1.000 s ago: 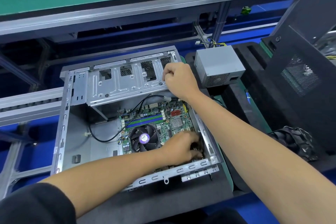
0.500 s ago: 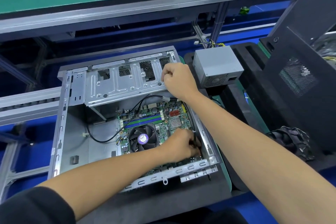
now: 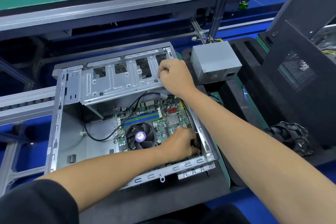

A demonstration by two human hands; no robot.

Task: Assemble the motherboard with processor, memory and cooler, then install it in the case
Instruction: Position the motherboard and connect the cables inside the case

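The grey metal case (image 3: 56, 114) lies open on its side. Inside it lies the green motherboard (image 3: 172, 112), with the black cooler fan (image 3: 140, 137) and the blue and green memory slots (image 3: 140, 117) on it. My right hand (image 3: 174, 76) is a fist closed on the right end of the hinged drive cage (image 3: 118, 82) above the board. My left hand (image 3: 181, 145) reaches into the case's near right corner. Its fingers pinch a small dark connector against the board's right edge; the fingertips hide what it joins. A black cable (image 3: 101, 139) loops across the case floor.
A grey power supply (image 3: 215, 63) stands right of the case on black foam. A black side panel (image 3: 294, 78) leans at the far right, with a loose black fan (image 3: 289, 138) below it. The case rests on a dark foam mat (image 3: 163, 200). A conveyor rail runs at the left.
My left hand has edged a little right, closer to the case's right wall, fingers still curled at the board's edge. My right hand has kept its grip on the drive cage.
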